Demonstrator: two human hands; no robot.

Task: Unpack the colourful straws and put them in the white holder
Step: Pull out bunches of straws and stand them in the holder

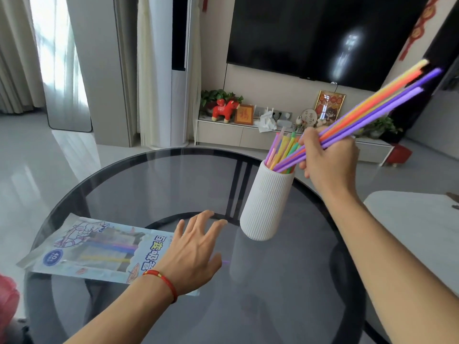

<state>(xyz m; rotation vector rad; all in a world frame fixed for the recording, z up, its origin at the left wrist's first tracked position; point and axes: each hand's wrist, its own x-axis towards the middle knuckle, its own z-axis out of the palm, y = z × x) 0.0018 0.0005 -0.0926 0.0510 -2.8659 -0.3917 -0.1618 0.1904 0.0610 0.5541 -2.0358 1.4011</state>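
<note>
Slanting through right hand (pixel 327 157): straws (pixel 372 108)

Round dark glass table (pixel 139 184), ribbed white holder (pixel 267 207) standing on it, straw packet (pixel 99 249) lying flat near left edge

A round dark glass table (pixel 154 184) stands on a pale glossy floor (pixel 49 165). Daylight comes through sheer curtains (pixel 49 45) at the left. A big black television (pixel 323 33) hangs above a low white cabinet (pixel 223 135) carrying a red toy horse (pixel 224 109) and framed pictures (pixel 329 105).
</note>
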